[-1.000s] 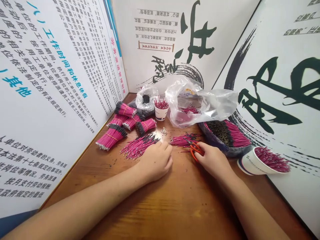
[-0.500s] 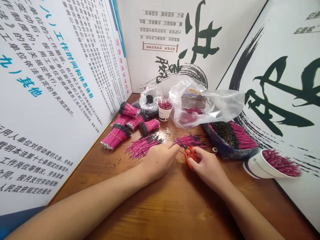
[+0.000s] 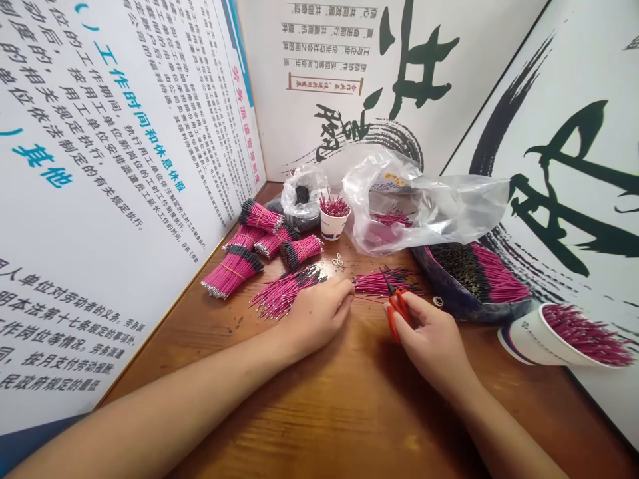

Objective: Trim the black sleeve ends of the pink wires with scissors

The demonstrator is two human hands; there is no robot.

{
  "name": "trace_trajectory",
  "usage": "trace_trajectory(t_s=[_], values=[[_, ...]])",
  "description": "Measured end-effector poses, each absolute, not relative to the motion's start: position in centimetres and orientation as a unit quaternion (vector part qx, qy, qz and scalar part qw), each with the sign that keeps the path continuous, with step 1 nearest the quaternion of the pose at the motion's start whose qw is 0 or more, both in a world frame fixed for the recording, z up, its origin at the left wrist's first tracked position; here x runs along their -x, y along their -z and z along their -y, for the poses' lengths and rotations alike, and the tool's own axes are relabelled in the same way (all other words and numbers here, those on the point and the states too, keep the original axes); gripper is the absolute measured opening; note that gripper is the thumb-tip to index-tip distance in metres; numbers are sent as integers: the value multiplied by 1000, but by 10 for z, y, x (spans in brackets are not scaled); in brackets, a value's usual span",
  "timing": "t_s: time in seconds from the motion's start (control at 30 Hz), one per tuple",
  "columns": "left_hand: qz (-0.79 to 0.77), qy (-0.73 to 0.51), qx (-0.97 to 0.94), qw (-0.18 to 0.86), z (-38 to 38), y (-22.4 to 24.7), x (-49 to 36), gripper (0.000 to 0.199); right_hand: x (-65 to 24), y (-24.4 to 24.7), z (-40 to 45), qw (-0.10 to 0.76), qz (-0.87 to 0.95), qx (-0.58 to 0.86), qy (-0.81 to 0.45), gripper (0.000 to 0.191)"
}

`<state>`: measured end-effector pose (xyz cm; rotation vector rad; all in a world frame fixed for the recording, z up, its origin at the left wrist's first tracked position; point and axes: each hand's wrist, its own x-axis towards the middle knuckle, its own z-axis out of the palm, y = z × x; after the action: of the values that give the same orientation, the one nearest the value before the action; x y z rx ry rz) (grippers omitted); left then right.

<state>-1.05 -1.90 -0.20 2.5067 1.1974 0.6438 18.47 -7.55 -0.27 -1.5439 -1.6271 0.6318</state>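
Observation:
My left hand (image 3: 319, 313) is closed, fingers pressed together around one end of a thin pink wire (image 3: 370, 297) that sticks out to the right. My right hand (image 3: 432, 332) grips red-handled scissors (image 3: 398, 309), their dark blades pointing up and left. Behind the blades lies a loose pile of pink wires with black ends (image 3: 369, 283). Another loose pile of pink wires (image 3: 279, 293) is just left of my left hand. Small pale rings (image 3: 338, 261) rest between the two piles.
Banded pink bundles (image 3: 229, 273) are stacked at the left. Paper cups of wires stand at the back (image 3: 332, 225) and lean at the right (image 3: 529, 334). A dark bag of wires (image 3: 449, 306) and clear plastic (image 3: 364, 226) lie behind. Printed panels enclose the wooden table (image 3: 319, 412).
My right hand and the scissors have moved right, away from my left hand. The blades now point up beside the pile. The whole view has shifted slightly.

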Motion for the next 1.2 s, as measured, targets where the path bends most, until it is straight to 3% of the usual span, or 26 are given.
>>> trace_trajectory(t_s=[0.17, 0.3, 0.47, 0.63, 1.2], values=[[-340, -226, -896, 173, 29, -3, 7, 25, -173, -3, 83, 368, 683, 589, -224, 20], [-280, -252, -885, 272, 29, 0, 6, 24, -168, -5, 86, 357, 696, 582, -221, 22], [-328, -383, -764, 403, 17, 5, 7, 16, -170, -6, 85, 339, 689, 589, -252, 23], [-344, -422, -682, 488, 13, 5, 7, 16, -171, -8, 83, 285, 703, 593, -270, 27], [-336, -432, -692, 470, 14, -2, 8, 18, -172, -5, 84, 275, 693, 603, -286, 31]])
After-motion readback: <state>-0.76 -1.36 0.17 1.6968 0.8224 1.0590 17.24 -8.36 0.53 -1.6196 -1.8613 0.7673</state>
